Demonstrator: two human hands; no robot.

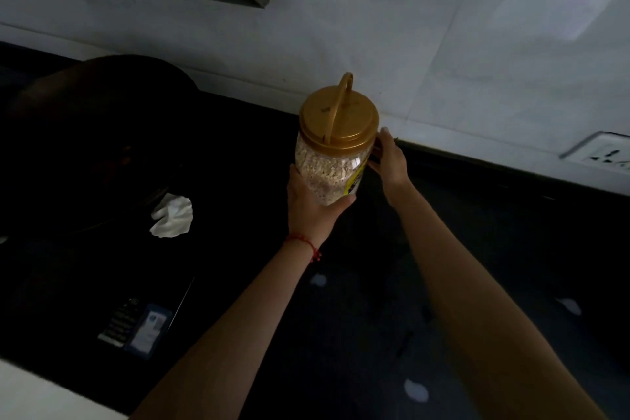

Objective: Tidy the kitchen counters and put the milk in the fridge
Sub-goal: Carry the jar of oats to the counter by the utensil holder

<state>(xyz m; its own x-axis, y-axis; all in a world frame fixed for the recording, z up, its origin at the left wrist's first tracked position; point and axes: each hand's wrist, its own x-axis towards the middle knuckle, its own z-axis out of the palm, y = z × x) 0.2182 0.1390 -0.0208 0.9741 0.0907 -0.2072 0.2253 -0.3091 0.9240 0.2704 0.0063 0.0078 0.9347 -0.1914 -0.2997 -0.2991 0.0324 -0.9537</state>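
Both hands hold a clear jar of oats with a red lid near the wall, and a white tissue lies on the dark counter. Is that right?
Not quite: in the head view the lid is gold, not red. Left hand and right hand do hold the jar near the wall, tissue on the counter.

- Jar [332, 167]: clear plastic, filled with pale flaky contents; partial yellow label on the lower right side.
- Lid [339, 119]: gold, fitted on; carry handle arched up, running from 6 to 12 o'clock.
- Pose: roughly upright, top tilted toward the camera.
- Location: over the dark counter [477, 249], near the wall at 12 o'clock.
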